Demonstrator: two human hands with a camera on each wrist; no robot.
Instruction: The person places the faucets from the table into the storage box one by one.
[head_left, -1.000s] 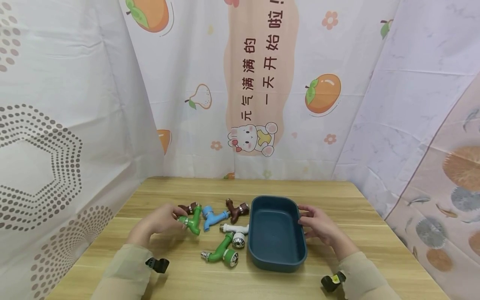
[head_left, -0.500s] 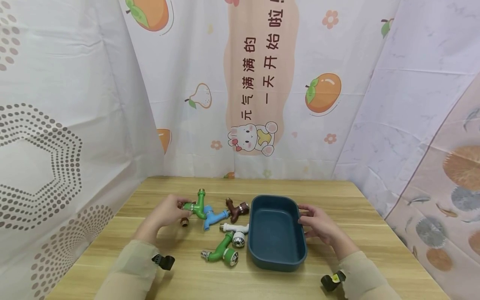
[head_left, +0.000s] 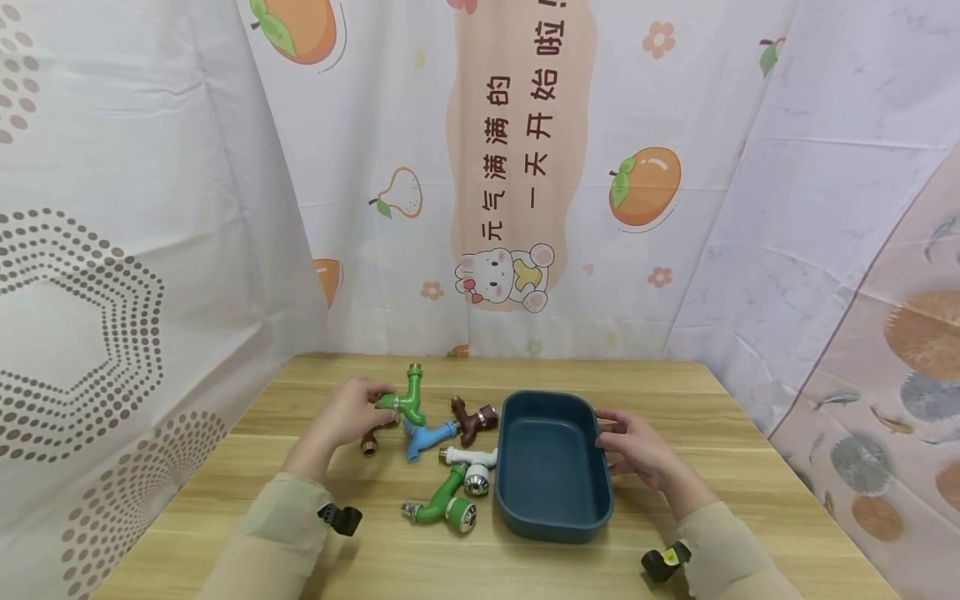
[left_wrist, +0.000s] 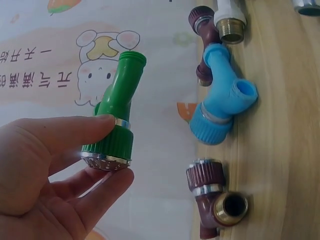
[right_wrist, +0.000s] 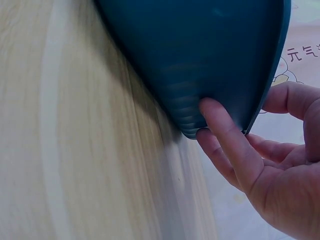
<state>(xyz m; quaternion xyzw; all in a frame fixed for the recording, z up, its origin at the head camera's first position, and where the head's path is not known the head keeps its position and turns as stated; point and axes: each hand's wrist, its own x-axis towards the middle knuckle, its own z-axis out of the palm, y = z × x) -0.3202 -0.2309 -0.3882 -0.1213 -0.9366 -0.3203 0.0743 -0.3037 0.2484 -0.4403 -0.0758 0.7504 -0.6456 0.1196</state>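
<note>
My left hand (head_left: 354,414) holds a green tap (head_left: 406,403) by its ribbed knob, above the table; in the left wrist view the thumb presses the collar and fingers support the knob's end. Below it lie a brown tap (left_wrist: 206,185) and a blue tap (head_left: 427,437). My right hand (head_left: 636,447) grips the right side of a dark blue plastic tray (head_left: 609,500). In the right wrist view one finger (right_wrist: 287,97) hooks past the rim and others touch the outer wall. Inside the tray I see only its bare bottom.
Left of the tray lie another brown tap (head_left: 472,420), a white tap (head_left: 468,457) touching or very near its wall, and a second green tap (head_left: 442,502). Printed curtains (head_left: 375,250) hang behind and beside the wooden table (head_left: 420,575).
My left hand has lifted the green tap and moved it away from me and to the right, uncovering the brown tap. The right hand and the tray have stayed in place.
</note>
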